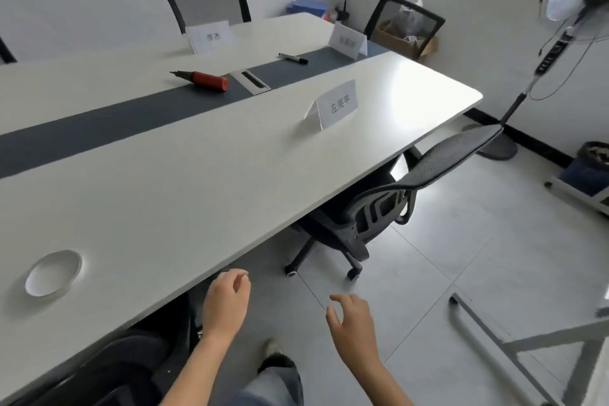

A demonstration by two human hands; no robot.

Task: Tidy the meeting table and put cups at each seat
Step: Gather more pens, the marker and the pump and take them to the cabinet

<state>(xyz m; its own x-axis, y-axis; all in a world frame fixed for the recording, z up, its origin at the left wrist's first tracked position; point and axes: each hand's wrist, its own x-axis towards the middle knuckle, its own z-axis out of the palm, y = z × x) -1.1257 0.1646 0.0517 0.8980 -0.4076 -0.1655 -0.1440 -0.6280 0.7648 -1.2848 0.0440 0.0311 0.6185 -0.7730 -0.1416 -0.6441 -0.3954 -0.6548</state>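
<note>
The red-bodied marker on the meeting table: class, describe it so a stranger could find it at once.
Start at the long white table and follow its dark centre strip. Just left of the metal cable hatch lies the red marker, black tip pointing left. Unlike the slim grey-and-black pen farther along the strip, it is thick and red.

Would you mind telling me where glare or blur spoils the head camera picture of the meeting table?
In the head view, window light washes out the far right corner of the table; the wide lens bends the table edge; the fan at the upper right is smeared; the far name card is too blurred to read; both hands, left and right, are fairly sharp.
</note>
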